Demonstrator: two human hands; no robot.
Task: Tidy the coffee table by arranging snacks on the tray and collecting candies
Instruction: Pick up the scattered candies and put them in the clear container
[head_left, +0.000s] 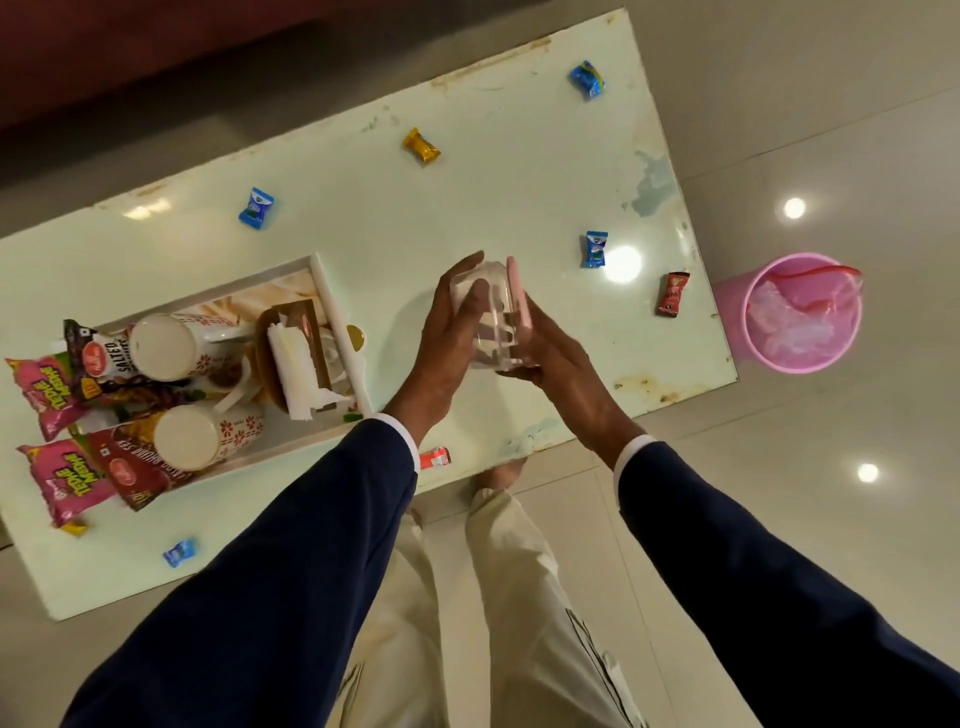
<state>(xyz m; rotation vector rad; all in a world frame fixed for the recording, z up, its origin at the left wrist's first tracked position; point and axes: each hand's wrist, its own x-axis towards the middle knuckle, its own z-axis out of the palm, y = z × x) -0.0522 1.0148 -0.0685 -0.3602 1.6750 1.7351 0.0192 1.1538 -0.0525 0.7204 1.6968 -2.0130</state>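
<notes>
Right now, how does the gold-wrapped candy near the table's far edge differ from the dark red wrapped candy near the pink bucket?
The gold-wrapped candy is yellow-gold with twisted ends; the dark red wrapped candy is a flatter, longer sachet with printed markings. The gold one lies toward the far edge of the pale green table; the red one sits by the end nearest the pink bucket. Both lie loose on the tabletop, uncollected, away from both hands.

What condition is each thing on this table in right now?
Clear plastic jar with pink lid: held on its side in both hands, above the table.
Left hand: gripping the jar.
Right hand: gripping the lid end.
White rectangular tray: crowded.
Two white floral cups: tipped over.
Pink bin: plastic-lined.
</notes>
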